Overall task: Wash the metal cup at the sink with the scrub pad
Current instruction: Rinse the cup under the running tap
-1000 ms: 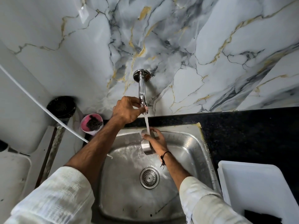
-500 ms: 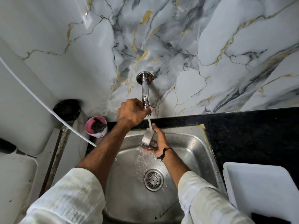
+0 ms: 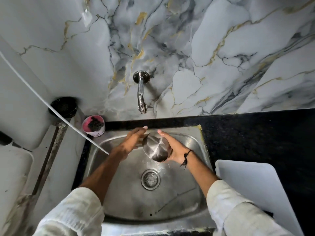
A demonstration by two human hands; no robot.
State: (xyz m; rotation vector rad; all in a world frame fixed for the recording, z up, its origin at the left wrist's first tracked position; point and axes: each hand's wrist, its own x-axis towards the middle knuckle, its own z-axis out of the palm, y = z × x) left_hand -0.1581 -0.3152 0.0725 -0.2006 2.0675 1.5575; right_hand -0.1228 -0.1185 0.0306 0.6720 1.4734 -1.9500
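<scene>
The metal cup (image 3: 156, 149) is held over the steel sink (image 3: 190, 193), tipped so its round base faces me. My right hand (image 3: 172, 147) grips it from the right side. My left hand (image 3: 132, 142) lies flat against its left side, fingers stretched out. No water runs from the chrome tap (image 3: 141, 97) on the wall above. A dark scrub pad (image 3: 95, 125) sits in a pink tub (image 3: 87, 127) at the sink's back left corner, apart from both hands.
The drain strainer (image 3: 150, 179) lies below the cup, with water splashes near it. A white tray (image 3: 255, 189) rests on the black counter (image 3: 255, 133) to the right. A white hose (image 3: 51, 108) crosses on the left, past a black round lid (image 3: 63, 106).
My left hand has left the tap and come down against the cup. The stream of water has stopped. The cup has been turned so its base faces up.
</scene>
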